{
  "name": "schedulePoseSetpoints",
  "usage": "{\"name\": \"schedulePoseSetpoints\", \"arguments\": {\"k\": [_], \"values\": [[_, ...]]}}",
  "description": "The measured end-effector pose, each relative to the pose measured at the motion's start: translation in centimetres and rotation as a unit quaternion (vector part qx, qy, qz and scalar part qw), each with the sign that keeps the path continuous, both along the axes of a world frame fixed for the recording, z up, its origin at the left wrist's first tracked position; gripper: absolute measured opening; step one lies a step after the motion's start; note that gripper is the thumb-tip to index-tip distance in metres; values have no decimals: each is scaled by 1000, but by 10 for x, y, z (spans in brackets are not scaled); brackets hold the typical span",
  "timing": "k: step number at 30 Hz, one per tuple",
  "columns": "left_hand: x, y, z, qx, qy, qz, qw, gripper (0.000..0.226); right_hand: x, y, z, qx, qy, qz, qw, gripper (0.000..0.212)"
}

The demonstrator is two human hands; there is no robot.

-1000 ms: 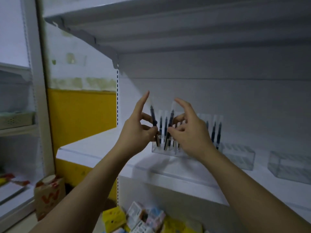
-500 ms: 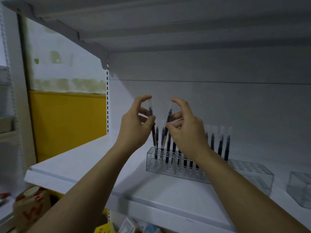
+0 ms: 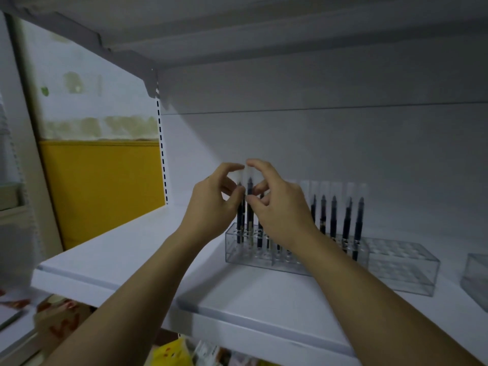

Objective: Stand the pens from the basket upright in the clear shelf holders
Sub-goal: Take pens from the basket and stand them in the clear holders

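Note:
A clear holder stands on the white shelf with several dark pens upright in it. My left hand pinches a dark pen whose lower end sits in the holder's left end. Just to its right, my right hand pinches a second dark pen, also down in the holder. More pens stand along the holder's right part. The basket is out of view.
A second clear holder with no pens sits right of the first, and a third shows at the right edge. The shelf above hangs close overhead. Coloured packets lie on the shelf below; a yellow panel stands at left.
Both hands have come down and together, lowering the two pens from above the holder into its left end. The view has also moved closer to the shelf.

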State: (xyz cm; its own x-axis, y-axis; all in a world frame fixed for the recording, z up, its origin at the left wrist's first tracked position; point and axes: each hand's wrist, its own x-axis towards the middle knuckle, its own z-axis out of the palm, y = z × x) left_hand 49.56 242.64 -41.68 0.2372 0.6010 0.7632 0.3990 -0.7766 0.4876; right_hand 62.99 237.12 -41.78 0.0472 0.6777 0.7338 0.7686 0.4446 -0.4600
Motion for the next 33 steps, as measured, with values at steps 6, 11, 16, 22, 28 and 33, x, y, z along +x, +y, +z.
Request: {"name": "schedulePoseSetpoints", "arguments": {"k": [6,11,16,22,28,33], "values": [[0,2,-2,6,33,14,999,23,0,2,-2,47,-15,-27,998,40],[-4,-3,-2,0,28,13,1000,21,1,1,-1,32,-54,-45,997,45],[-3,-4,0,-31,27,-7,999,21,1,1,4,47,-105,-67,991,44],[-3,-2,5,-38,38,5,999,20,4,0,3,37,-91,-58,994,42],[-3,-2,5,-52,22,10,998,20,-3,7,1,55,-22,-6,998,28],[-2,-6,2,-49,2,-4,999,21,-3,4,2,44,31,18,998,28]]}}
